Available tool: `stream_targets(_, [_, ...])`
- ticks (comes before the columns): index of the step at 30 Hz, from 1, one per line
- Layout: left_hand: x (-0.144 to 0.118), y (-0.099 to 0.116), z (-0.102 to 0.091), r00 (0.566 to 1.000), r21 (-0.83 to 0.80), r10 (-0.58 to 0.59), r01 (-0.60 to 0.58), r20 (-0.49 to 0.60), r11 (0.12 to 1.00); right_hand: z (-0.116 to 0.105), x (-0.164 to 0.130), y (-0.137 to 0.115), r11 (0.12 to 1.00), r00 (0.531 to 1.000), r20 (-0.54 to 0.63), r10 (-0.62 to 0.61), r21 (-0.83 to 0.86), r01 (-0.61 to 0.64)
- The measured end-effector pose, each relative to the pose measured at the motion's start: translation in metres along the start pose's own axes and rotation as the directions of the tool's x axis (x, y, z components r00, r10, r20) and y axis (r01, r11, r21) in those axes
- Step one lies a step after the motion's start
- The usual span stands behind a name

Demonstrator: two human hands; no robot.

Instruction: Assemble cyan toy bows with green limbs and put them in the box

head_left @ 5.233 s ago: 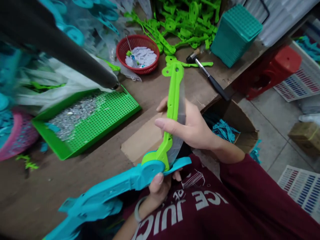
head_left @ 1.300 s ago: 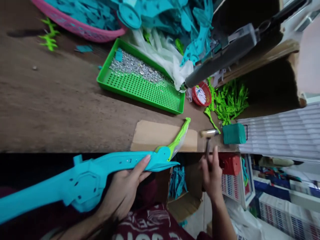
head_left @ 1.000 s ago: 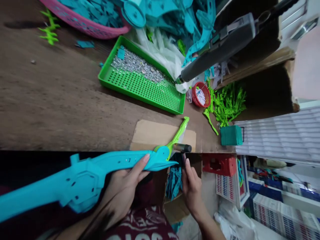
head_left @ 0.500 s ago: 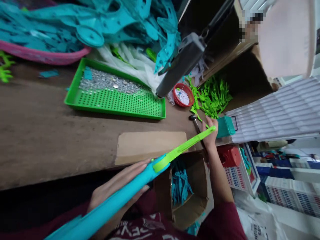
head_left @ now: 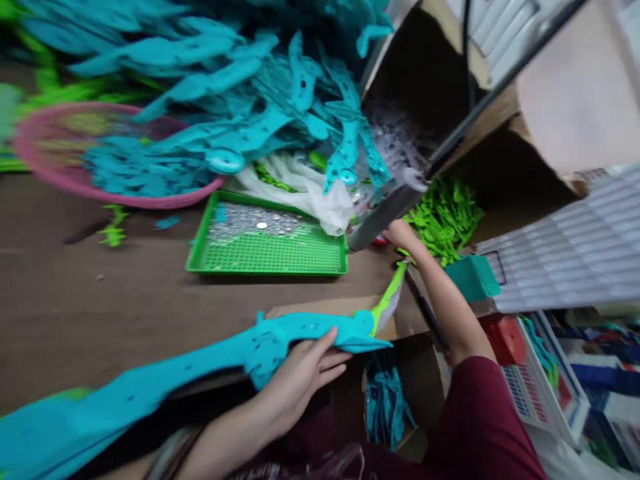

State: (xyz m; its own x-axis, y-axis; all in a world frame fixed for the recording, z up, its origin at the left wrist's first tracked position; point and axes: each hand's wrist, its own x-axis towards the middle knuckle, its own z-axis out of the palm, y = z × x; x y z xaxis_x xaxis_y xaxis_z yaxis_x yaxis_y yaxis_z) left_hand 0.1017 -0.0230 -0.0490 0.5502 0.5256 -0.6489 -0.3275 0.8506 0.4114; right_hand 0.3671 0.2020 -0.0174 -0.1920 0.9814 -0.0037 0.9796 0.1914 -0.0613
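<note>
My left hand (head_left: 305, 373) supports a long teal plastic piece (head_left: 195, 363), thumb on top and fingers underneath. At its far end is a curved lime-green plastic part (head_left: 387, 300) with a greyish side. My right hand (head_left: 399, 232) reaches to a small red basket (head_left: 381, 239), which is mostly hidden. Its fingers are behind the hanging grey cylindrical tool (head_left: 385, 210), so their grip cannot be seen. Beside my right forearm lies a dark-handled hammer (head_left: 423, 303). A flat cardboard piece (head_left: 300, 308) lies under the teal piece's far end.
A green perforated tray (head_left: 270, 263) holds small metal pieces. Behind it are a pink basket (head_left: 165, 200) and a heap of teal parts (head_left: 240, 87). Lime-green parts (head_left: 445, 220) lie at right, near a teal container (head_left: 473, 279). Below the edge, a cardboard box holds teal parts (head_left: 385, 407).
My right hand has moved from near the hammer to the red basket. The long teal piece has turned its broad side up and lies flatter, with my left hand further along it. The camera view has shifted.
</note>
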Motion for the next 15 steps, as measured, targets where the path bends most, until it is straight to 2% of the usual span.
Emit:
stream_targets(3, [-0.011,0.013,-0.005,0.992,0.219,-0.085,0.063,0.091,0.974,-0.003,-0.002,0.003,0.996,0.996,-0.085,-0.002,0.093,0.010])
stream_targets(4, [-0.018,0.015,-0.011,0.988,0.346,-0.082,0.032,0.129,0.938,-0.004,-0.002,0.006,0.993,0.992,-0.124,0.015,0.120,0.000])
stream_targets(5, [-0.026,0.016,-0.018,0.985,0.492,-0.029,-0.059,0.169,0.868,-0.006,-0.003,0.010,0.989,0.983,-0.178,0.050,0.147,-0.024])
stream_targets(6, [-0.035,0.015,-0.028,0.973,0.634,0.074,-0.200,0.219,0.747,-0.009,-0.005,0.013,0.979,0.966,-0.240,0.100,0.195,-0.053])
stream_targets(7, [-0.043,0.013,-0.040,0.934,0.748,0.213,-0.357,0.286,0.560,-0.012,-0.011,0.016,0.958,0.939,-0.304,0.162,0.276,-0.076])
stream_targets(8, [-0.050,0.011,-0.052,0.859,0.815,0.364,-0.480,0.361,0.325,-0.015,-0.020,0.016,0.924,0.906,-0.359,0.227,0.373,-0.084])
stream_targets(9, [-0.053,0.009,-0.065,0.762,0.837,0.476,-0.540,0.439,0.093,-0.019,-0.033,0.014,0.883,0.872,-0.398,0.285,0.463,-0.077])
stream_targets(10, [-0.054,0.008,-0.077,0.676,0.840,0.544,-0.533,0.496,-0.103,-0.022,-0.048,0.008,0.841,0.849,-0.416,0.325,0.538,-0.058])
stream_targets(11, [-0.052,0.007,-0.087,0.609,0.830,0.578,-0.495,0.543,-0.258,-0.025,-0.065,-0.003,0.804,0.848,-0.409,0.337,0.593,-0.034])
stream_targets(12, [-0.048,0.007,-0.093,0.557,0.810,0.590,-0.449,0.584,-0.377,-0.026,-0.083,-0.017,0.789,0.866,-0.386,0.318,0.614,-0.016])
stream_targets(13, [-0.042,0.007,-0.096,0.519,0.788,0.593,-0.403,0.616,-0.465,-0.024,-0.101,-0.035,0.769,0.909,-0.322,0.263,0.639,0.004])
stream_targets(15, [-0.031,0.011,-0.091,0.470,0.756,0.596,-0.334,0.651,-0.563,-0.015,-0.132,-0.071,0.685,0.978,-0.196,0.076,0.723,0.092])
